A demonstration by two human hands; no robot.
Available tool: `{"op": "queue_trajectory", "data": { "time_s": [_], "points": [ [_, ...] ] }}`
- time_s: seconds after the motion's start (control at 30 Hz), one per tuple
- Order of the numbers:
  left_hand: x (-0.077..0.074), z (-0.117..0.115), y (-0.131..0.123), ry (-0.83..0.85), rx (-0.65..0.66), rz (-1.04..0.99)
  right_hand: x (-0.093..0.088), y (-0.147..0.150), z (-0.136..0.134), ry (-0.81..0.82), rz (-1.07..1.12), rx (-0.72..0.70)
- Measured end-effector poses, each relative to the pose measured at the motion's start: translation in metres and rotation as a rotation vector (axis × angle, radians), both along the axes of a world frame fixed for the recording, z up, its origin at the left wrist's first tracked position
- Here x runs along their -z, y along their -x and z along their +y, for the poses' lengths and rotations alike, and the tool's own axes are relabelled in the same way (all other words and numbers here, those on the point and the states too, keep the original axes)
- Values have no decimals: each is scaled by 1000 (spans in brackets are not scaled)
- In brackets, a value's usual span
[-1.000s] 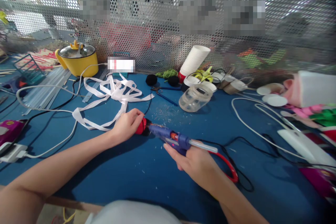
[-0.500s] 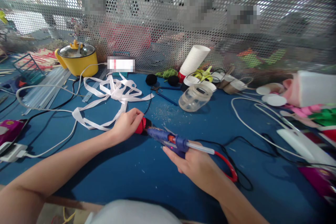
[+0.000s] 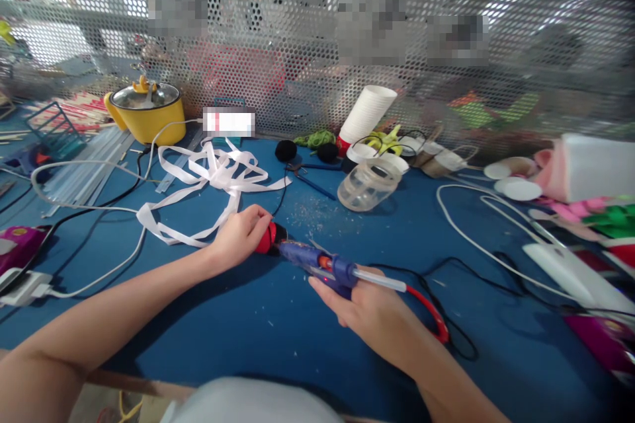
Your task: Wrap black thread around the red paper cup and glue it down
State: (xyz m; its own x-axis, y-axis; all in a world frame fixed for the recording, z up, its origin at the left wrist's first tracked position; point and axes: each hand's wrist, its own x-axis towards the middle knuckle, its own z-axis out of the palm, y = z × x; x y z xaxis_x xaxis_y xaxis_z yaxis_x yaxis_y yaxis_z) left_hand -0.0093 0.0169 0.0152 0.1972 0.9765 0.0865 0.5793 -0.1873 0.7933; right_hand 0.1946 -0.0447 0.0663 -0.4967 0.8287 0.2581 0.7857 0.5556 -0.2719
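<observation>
1. Glue gun (image 3: 307, 258) in play, and the right hand (image 3: 374, 310) has it gripped snugly, nozzle pointing to ten o'clock!
2. Up at ten o'clock from that grip, the left hand (image 3: 243, 231) has its fingers pinched narrow on a red piece (image 3: 266, 239) with a black band.
3. That piece sits right at the nozzle, low over the blue table (image 3: 238, 330); whether the two touch, I cannot tell.
4. A pale glue stick (image 3: 381, 278) juts from the gun's rear toward four o'clock, and a red loop (image 3: 439, 320) shows at three o'clock, just beside the right hand.
5. Eleven o'clock from the left hand: white ribbon (image 3: 223, 177) in loose loops, with a yellow pot (image 3: 156, 120) farther out on that line.
6. Twelve o'clock from the gun: blue-handled pliers (image 3: 315, 186), lying splayed.
7. One o'clock: a clear jar (image 3: 367, 188), and behind it the white cups (image 3: 368, 112), stacked and leaning.
</observation>
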Motion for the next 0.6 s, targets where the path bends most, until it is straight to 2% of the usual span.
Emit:
{"op": "queue_trajectory", "data": {
  "time_s": [0.17,0.37,0.5,0.6],
  "points": [
    [1,-1,0,14,-5,4,5,-3,3,-3,-31,20],
    [1,-2,0,2,12,-8,13,-4,6,162,45,130],
    [0,-2,1,-3,20,-14,23,-11,9,283,66,131],
    [0,-3,0,-10,21,-5,23,-11,10,332,85,151]
  ]
}}
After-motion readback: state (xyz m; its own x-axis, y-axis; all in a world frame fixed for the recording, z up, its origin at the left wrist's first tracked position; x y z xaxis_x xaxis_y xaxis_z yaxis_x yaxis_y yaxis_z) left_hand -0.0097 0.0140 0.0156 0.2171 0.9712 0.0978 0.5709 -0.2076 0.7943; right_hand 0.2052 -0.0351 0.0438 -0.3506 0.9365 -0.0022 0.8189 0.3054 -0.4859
